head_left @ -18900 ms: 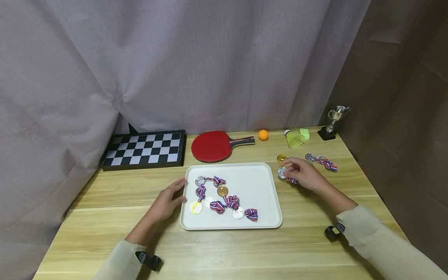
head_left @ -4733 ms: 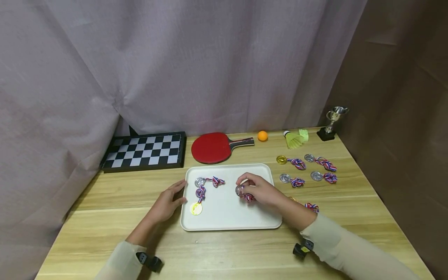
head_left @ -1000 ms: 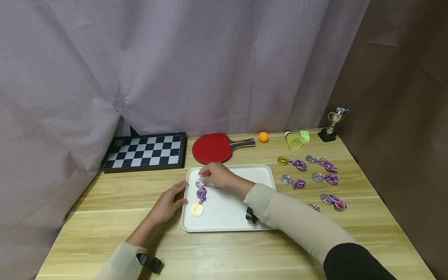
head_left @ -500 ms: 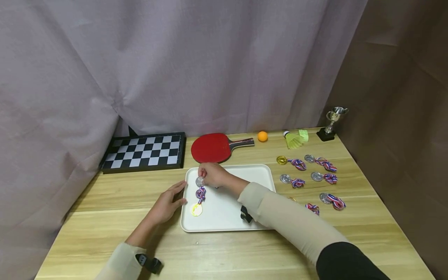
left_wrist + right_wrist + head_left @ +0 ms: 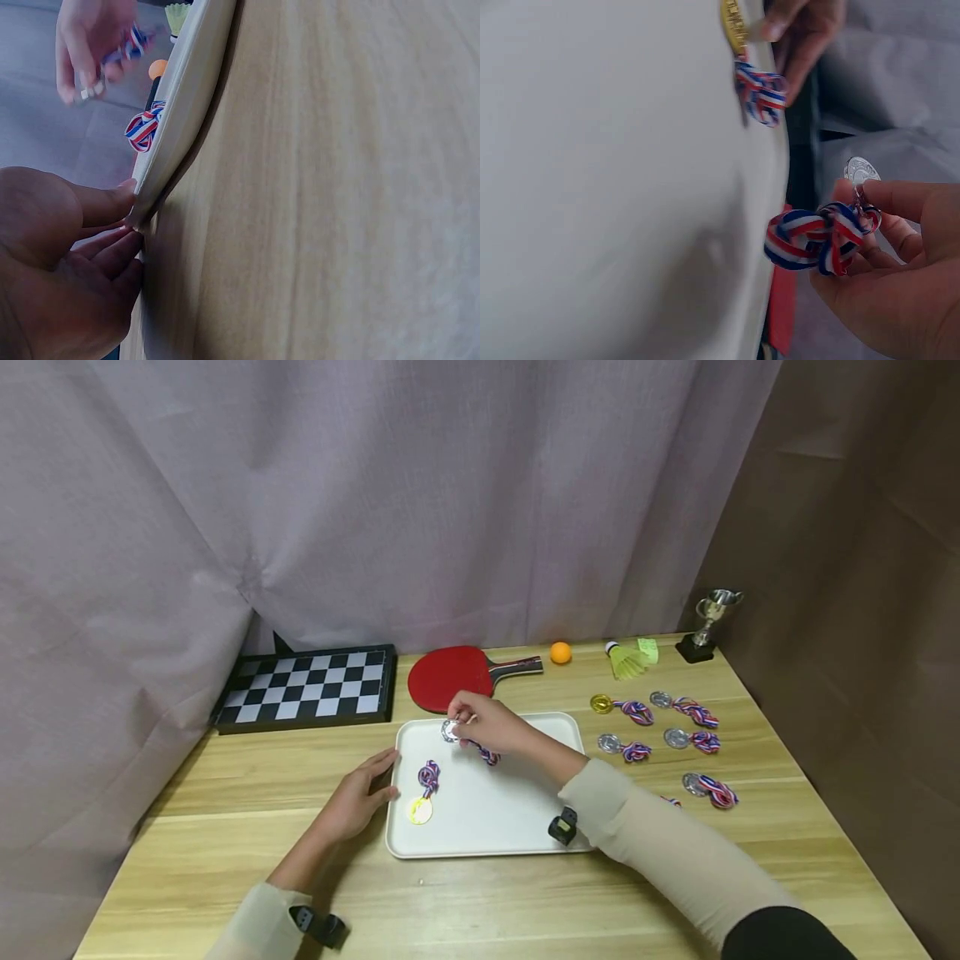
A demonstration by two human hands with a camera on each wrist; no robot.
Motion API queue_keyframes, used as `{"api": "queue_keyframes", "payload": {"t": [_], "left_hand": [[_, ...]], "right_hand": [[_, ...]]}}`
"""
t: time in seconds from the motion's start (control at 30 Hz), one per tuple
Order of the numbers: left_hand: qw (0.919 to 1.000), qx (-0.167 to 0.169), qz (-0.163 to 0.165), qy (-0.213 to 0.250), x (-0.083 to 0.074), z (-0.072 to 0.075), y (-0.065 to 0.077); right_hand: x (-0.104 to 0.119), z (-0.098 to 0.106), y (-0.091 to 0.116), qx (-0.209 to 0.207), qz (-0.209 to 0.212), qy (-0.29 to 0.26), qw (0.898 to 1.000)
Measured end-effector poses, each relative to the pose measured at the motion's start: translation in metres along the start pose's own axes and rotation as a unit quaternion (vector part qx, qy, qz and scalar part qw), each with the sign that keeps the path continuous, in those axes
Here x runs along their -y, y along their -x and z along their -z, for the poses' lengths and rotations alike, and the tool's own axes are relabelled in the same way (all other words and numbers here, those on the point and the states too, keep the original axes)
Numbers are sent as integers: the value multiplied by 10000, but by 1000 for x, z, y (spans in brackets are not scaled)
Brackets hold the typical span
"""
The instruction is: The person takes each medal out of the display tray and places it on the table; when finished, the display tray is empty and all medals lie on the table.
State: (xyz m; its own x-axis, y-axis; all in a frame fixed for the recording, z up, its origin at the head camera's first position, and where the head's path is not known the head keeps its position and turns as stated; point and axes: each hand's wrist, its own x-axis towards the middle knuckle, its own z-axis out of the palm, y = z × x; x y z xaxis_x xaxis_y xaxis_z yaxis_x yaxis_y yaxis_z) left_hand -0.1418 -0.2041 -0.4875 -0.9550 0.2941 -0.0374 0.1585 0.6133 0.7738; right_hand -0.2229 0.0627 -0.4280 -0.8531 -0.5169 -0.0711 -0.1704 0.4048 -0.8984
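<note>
My right hand pinches a silver medal above the far left part of the white tray. Its bunched red, white and blue ribbon hangs under the fingers, plain in the right wrist view, where the silver disc shows at the fingertips. On the tray at the left lies a gold medal with its knotted ribbon pointing away from me. My left hand grips the tray's left edge, its thumb on the rim and its fingers outside.
Right of the tray lie several medals, among them a gold medal and a silver medal; my right forearm partly hides another. Behind stand a chessboard, red table tennis bat, orange ball, shuttlecock and trophy cup.
My right hand has lifted the silver medal from the tray's far left corner and moved it slightly right. Over the longer span, several medals went from tray to table. The left hand stays put.
</note>
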Motion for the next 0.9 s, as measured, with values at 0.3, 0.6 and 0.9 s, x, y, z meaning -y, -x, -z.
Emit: {"api": "queue_keyframes", "payload": {"t": [0.3, 0.6, 0.9], "left_hand": [[10000, 0, 30, -49, -2, 1, 0], [9999, 43, 8, -115, 0, 2, 0], [9999, 38, -49, -129, 2, 0, 0]], "right_hand": [[-12, 56, 64, -200, -130, -471, 9986], [-51, 103, 151, -598, -565, -529, 9952], [-78, 104, 212, -553, -977, -21, 9937]]}}
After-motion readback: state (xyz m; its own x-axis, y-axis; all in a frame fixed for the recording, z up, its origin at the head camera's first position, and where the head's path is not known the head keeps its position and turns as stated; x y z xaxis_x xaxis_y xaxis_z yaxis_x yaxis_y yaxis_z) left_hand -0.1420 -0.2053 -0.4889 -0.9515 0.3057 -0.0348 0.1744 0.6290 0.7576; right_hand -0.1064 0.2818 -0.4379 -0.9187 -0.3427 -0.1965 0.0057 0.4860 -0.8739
